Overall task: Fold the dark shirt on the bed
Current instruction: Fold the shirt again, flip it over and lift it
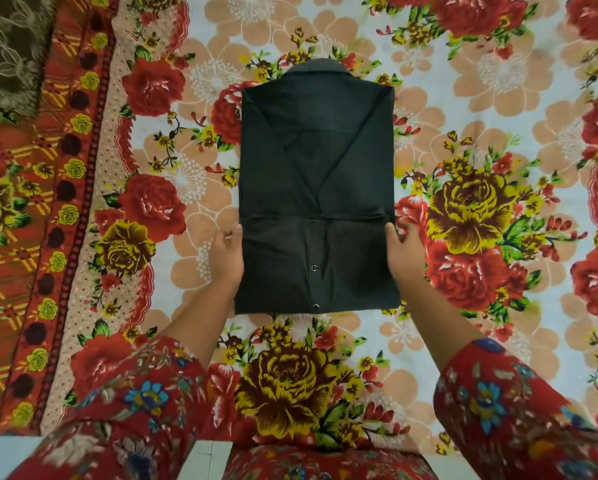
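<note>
The dark shirt point(316, 174) lies face down on the bed as a narrow rectangle, collar at the far end, both sides folded in to form a V. Its near part is folded up over the body, showing a placket with two snap buttons. My left hand point(225, 252) grips the left edge of this folded-up flap, thumb on top at the fold line. On the right edge, my right hand point(405, 252) grips the flap the same way.
A floral bedsheet point(470, 140) with red and yellow roses covers the bed. Its red patterned border point(48, 216) runs down the left. A dark olive cloth point(6, 53) lies at the far left corner. The bed's near edge is just below my sleeves.
</note>
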